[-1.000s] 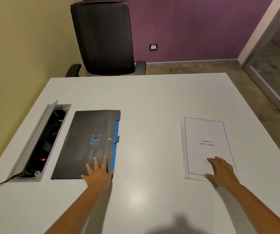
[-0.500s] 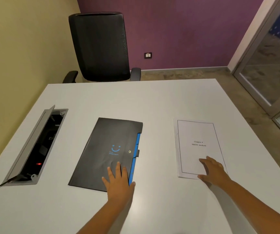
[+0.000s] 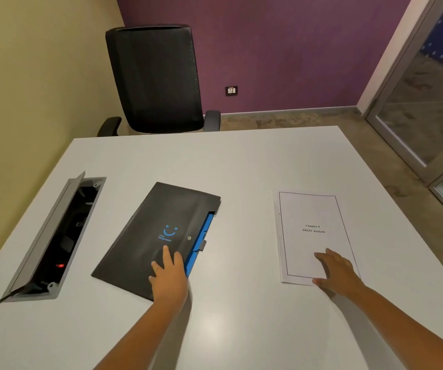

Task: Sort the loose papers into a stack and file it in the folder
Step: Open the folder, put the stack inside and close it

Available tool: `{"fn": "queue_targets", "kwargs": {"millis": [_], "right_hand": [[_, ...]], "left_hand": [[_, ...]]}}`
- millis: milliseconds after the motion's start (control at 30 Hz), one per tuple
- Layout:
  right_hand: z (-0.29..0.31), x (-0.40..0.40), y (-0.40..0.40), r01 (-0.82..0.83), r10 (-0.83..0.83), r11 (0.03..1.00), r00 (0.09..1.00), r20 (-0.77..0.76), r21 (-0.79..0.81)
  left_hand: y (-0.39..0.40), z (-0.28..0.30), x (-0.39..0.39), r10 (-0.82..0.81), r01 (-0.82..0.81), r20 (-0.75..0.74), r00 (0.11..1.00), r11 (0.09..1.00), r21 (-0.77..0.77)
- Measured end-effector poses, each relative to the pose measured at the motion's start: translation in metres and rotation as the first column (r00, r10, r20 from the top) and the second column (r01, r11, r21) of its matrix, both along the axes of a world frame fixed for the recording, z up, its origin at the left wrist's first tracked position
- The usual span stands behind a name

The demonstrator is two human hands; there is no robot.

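A black folder (image 3: 161, 228) with a blue smile logo and a blue inner edge lies closed and slanted on the white table (image 3: 241, 161), left of centre. My left hand (image 3: 168, 276) rests flat on its near right corner, fingers straight. A neat stack of white papers (image 3: 311, 222), its top sheet reading "Chapter 4 SWOT Analysis", lies to the right. My right hand (image 3: 335, 271) presses on the stack's near edge with fingers spread, thumb at the bottom border.
An open grey cable hatch (image 3: 55, 236) with a raised lid and a cable running out sits in the table at the left. A black office chair (image 3: 156, 76) stands behind the far edge. A glass door (image 3: 428, 102) is at the right.
My left hand has slid the folder to the right, toward the middle of the table, turning it slightly. The right hand has stayed on the paper stack.
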State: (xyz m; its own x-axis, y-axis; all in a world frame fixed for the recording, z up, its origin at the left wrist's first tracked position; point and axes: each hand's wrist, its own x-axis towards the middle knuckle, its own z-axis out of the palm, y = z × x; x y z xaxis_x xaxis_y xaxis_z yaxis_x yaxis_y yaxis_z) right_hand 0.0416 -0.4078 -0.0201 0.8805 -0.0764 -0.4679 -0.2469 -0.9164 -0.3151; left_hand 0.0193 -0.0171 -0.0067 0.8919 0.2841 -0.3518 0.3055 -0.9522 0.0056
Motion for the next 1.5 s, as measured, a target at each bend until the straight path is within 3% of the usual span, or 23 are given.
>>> {"fn": "queue_targets", "kwargs": {"millis": [200, 333, 533, 700, 800, 967, 1133, 1267, 1400, 1500], "right_hand": [[0.003, 0.001, 0.000, -0.020, 0.019, 0.999, 0.999, -0.026, -0.038], [0.017, 0.006, 0.031, -0.024, 0.019, 0.980, 0.999, -0.028, -0.198], [0.051, 0.012, 0.118, -0.212, 0.188, 0.972, 0.962, 0.197, 0.106], [0.074, 0.005, 0.163, -0.457, 0.328, 0.865, 0.827, 0.458, 0.207], [0.083, 0.004, 0.187, -0.598, 0.427, 0.790, 0.695, 0.578, 0.135], [0.076, 0.003, 0.202, -0.566, 0.524, 0.818, 0.657, 0.542, -0.105], [0.072, 0.003, 0.192, -0.576, 0.611, 0.785, 0.658, 0.440, -0.227], [0.066, 0.003, 0.186, -0.618, 0.664, 0.745, 0.651, 0.367, -0.252], [0.059, -0.006, 0.176, -0.627, 0.662, 0.749, 0.702, 0.261, -0.215], [0.060, -0.012, 0.177, -0.584, 0.601, 0.793, 0.705, 0.376, -0.173]], "left_hand": [[0.014, 0.014, 0.003, -0.002, 0.002, 0.005, 1.000, 1.000, -0.017], [0.012, 0.035, 0.012, -0.121, 0.120, 0.086, 0.989, 0.993, 0.011], [0.004, 0.066, 0.022, -0.142, 0.146, 0.212, 0.967, 0.989, -0.007], [-0.007, 0.089, 0.017, -0.152, 0.161, 0.328, 0.933, 0.987, -0.001], [-0.022, 0.098, 0.012, -0.174, 0.193, 0.367, 0.914, 0.981, -0.017], [-0.041, 0.116, 0.011, -0.156, 0.191, 0.391, 0.907, 0.980, -0.053], [-0.044, 0.124, 0.015, -0.185, 0.165, 0.332, 0.925, 0.982, 0.086], [-0.051, 0.120, 0.024, -0.233, 0.214, 0.161, 0.959, 0.969, 0.127], [-0.053, 0.108, 0.029, -0.267, 0.252, 0.068, 0.961, 0.951, 0.180], [-0.050, 0.106, 0.031, -0.312, 0.289, 0.116, 0.943, 0.940, 0.179]]}}
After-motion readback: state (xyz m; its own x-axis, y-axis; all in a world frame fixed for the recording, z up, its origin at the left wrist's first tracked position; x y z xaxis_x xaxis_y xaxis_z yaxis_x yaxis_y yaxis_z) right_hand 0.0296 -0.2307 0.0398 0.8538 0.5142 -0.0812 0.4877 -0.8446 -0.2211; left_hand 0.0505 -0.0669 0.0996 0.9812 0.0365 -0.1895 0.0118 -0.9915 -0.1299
